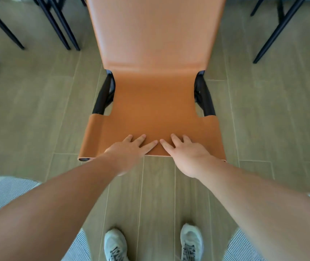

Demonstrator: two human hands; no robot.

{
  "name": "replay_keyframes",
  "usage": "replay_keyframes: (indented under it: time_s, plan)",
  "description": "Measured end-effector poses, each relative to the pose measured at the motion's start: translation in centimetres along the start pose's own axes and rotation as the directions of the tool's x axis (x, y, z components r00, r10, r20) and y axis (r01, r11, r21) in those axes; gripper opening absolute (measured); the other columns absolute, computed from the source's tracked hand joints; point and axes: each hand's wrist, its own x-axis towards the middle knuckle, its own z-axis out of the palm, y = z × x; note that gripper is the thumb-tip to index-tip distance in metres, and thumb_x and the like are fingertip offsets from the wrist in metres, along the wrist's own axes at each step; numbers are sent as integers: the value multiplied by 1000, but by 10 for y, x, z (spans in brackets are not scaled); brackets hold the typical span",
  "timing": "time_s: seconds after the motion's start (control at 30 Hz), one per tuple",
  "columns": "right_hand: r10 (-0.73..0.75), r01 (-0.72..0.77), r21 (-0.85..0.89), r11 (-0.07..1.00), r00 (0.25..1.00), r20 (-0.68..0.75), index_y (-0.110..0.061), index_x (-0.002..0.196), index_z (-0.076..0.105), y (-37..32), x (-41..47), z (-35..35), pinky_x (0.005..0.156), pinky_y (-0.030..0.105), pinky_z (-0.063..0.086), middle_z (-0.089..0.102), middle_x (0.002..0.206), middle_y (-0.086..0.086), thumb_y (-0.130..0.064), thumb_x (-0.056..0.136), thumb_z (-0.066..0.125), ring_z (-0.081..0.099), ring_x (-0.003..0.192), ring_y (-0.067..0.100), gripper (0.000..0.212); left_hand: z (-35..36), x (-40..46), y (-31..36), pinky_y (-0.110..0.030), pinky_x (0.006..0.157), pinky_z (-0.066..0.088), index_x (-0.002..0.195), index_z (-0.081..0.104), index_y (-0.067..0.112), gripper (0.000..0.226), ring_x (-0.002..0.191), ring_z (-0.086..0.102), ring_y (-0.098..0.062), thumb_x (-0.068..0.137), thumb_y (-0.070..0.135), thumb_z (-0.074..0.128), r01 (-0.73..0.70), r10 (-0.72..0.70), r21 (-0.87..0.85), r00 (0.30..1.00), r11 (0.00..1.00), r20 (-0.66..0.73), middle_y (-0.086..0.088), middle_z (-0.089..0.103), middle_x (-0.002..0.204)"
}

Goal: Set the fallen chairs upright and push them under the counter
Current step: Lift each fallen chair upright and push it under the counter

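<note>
Wood-look plank floor in pale grey-brown; black furniture legs stand on it at upper left and right; striped rug on its near edge.

One orange chair stands on the floor, two hands, left hand and right hand, lie on its seat, two white shoes below, several black legs at the top corners

Bright, even daylight; soft shadows, wide-angle bending and blur at edges.
</note>
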Motion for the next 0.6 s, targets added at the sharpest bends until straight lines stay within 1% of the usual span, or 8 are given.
replay_keyframes:
  time_s: [0.07,0.13,0.2,0.3,0.4,0.43,0.5,0.6]
  plan:
    - [-38,33,-63,997,997,-70,-27,157,-4,11,-8,-18,80,44,49,13,160,12,-10,97,46,34,131,39,80,-20,-6,-6,-47,105,46,149,-25,45,105,152,11,-31,95,-1,53,14,-13,26,999,1000,-40,3,-8,167]
    - [-70,55,-111,992,988,-136,-23,157,0,21,-14,-33,69,41,48,21,156,15,-10,96,48,42,122,37,79,-39,-10,-10,-45,107,45,152,-21,40,101,152,14,-29,96,2,54,19,-15,50,997,999,-75,0,-3,167]
    - [-104,76,-151,986,976,-191,-20,157,1,32,-17,-48,65,40,48,25,154,16,-11,96,50,46,118,36,79,-59,-12,-15,-43,109,42,153,-20,38,98,152,14,-28,96,2,52,38,-33,53,995,998,-98,0,-1,167]
    - [-155,103,-199,975,952,-265,-18,156,4,46,-17,-72,60,37,41,29,151,16,-12,96,50,48,112,34,76,-86,-12,-26,-43,111,40,152,-21,40,96,152,15,-26,97,3,49,62,-53,56,988,997,-147,1,2,167]
    - [-156,89,-193,977,919,-362,-18,154,10,56,-13,-91,58,36,37,36,141,12,-11,95,50,49,104,30,71,-104,-13,-39,-40,109,41,154,-17,38,91,149,22,-25,97,5,46,84,-67,69,974,994,-217,-2,13,165]
    - [-146,78,-182,980,907,-394,-18,152,15,61,-11,-96,57,36,37,40,136,11,-10,94,51,50,100,29,69,-110,-14,-44,-39,106,43,155,-15,35,89,145,28,-25,96,7,46,77,-51,93,964,993,-259,-3,19,162]
    - [-141,62,-183,981,875,-463,-17,146,32,72,-6,-104,52,34,36,50,120,10,-5,85,58,50,85,26,67,-121,-15,-52,-37,99,46,155,-13,31,88,136,37,-24,95,11,48,53,7,167,941,985,-338,-2,28,155]
    - [-172,51,-230,972,820,-545,-13,126,56,84,1,-116,43,31,25,57,93,8,0,62,73,45,63,23,67,-134,-15,-66,-36,92,48,148,-23,30,95,131,41,-23,92,11,51,21,73,224,913,974,-402,0,33,150]
